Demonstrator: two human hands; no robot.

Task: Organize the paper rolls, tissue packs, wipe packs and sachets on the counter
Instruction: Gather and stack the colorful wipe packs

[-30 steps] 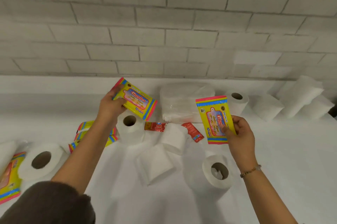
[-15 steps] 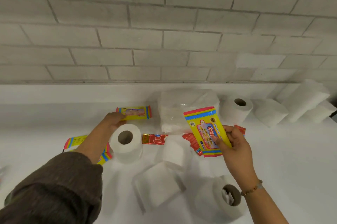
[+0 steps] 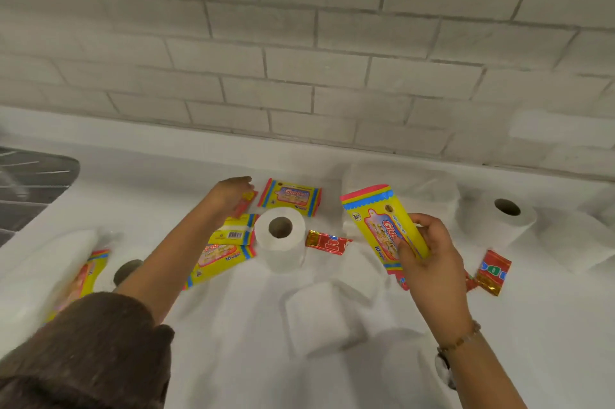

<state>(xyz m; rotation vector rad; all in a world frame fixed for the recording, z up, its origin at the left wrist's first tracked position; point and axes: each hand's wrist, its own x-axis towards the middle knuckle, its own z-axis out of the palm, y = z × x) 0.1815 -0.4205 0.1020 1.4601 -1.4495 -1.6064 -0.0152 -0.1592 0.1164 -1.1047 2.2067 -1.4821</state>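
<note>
Left hand (image 3: 229, 195) left wipe pack (image 3: 290, 197), "10" printed, flat.

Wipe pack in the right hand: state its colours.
Yellow wipe pack, with red and blue bands at the ends; head view.

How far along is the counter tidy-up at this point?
Early. One wipe pack lies flat near the wall, seemingly placed. The right hand holds another wipe pack; the left hand reaches onto a pack beside the placed one. Still scattered: more wipe packs, red sachets, paper rolls and white tissue packs.
</note>
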